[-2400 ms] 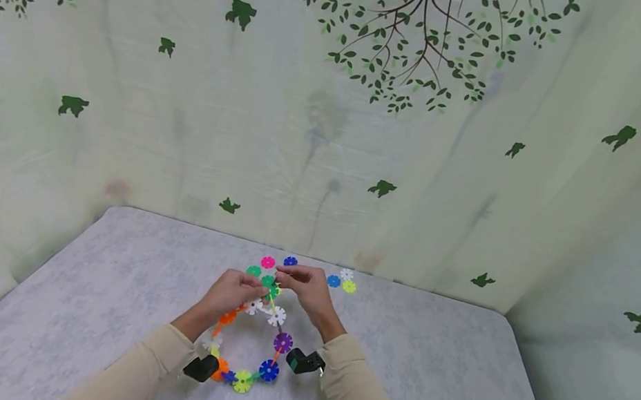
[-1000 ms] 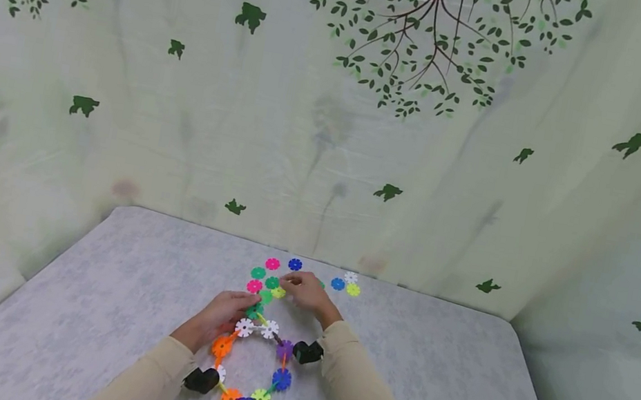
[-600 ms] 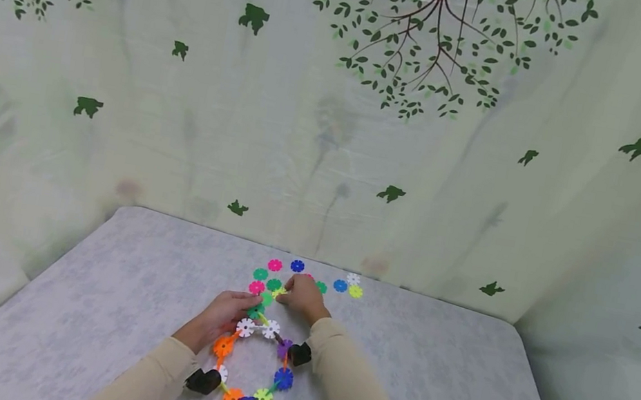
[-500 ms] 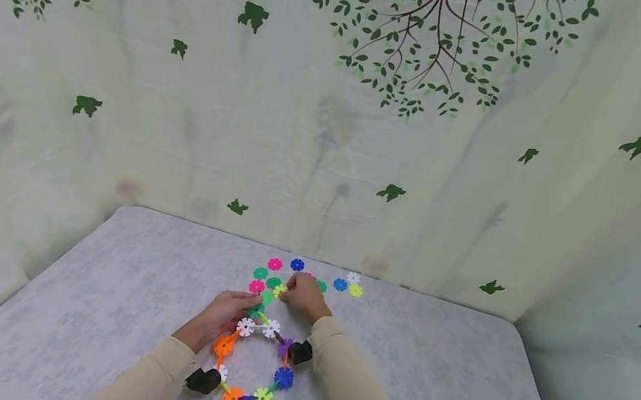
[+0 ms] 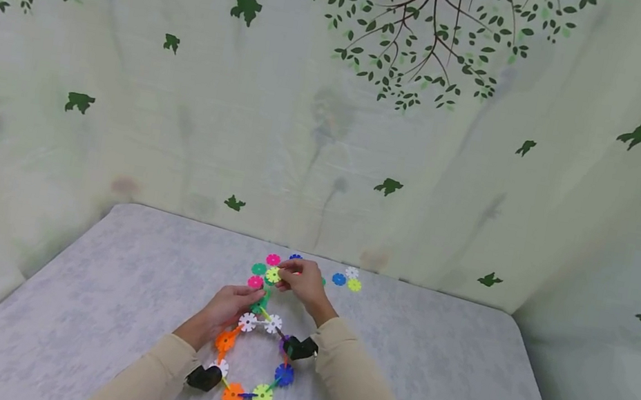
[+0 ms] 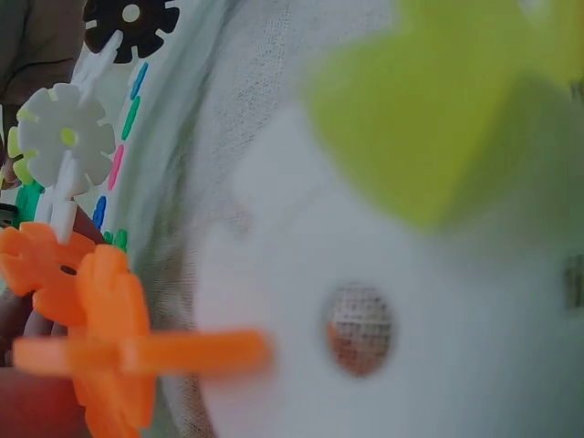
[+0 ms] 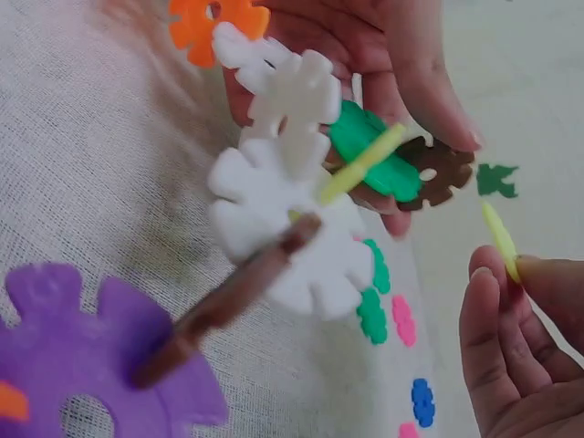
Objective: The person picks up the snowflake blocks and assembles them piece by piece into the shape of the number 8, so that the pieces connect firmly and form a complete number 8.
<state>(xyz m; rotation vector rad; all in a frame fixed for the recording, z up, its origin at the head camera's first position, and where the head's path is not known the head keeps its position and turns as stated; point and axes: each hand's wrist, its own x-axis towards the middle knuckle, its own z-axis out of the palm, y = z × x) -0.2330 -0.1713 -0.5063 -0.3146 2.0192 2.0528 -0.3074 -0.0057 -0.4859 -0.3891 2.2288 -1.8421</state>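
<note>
A ring of interlocking notched discs, with a blue disc (image 5: pixel 284 375) and an orange disc (image 5: pixel 232 395) among them, hangs from the left hand (image 5: pixel 226 309). That hand's thumb and fingers hold its far end, where a green disc (image 7: pixel 374 151) joins a brown disc (image 7: pixel 443 173). Two white discs (image 7: pixel 292 228) link on beside them. The right hand (image 5: pixel 308 289) pinches a single yellow-green disc (image 5: pixel 273 275) by its edge, edge-on in the right wrist view, a short way from the brown disc. In the left wrist view, orange discs (image 6: pixel 114 338) stand by the left fingers.
Loose discs lie at the table's back: pink (image 5: pixel 254 281), green (image 5: pixel 258 268), blue (image 5: pixel 339 278), yellow (image 5: pixel 354 285) and white (image 5: pixel 352 272). The grey-white table (image 5: pixel 425 370) ends at a leaf-printed curtain (image 5: pixel 278 151). Black wrist cameras (image 5: pixel 203 377) hang near the ring.
The right hand moved away from the left, reached to the table and picked up the yellow-green disc, then raised it toward the left hand. The left hand has kept hold of the ring.
</note>
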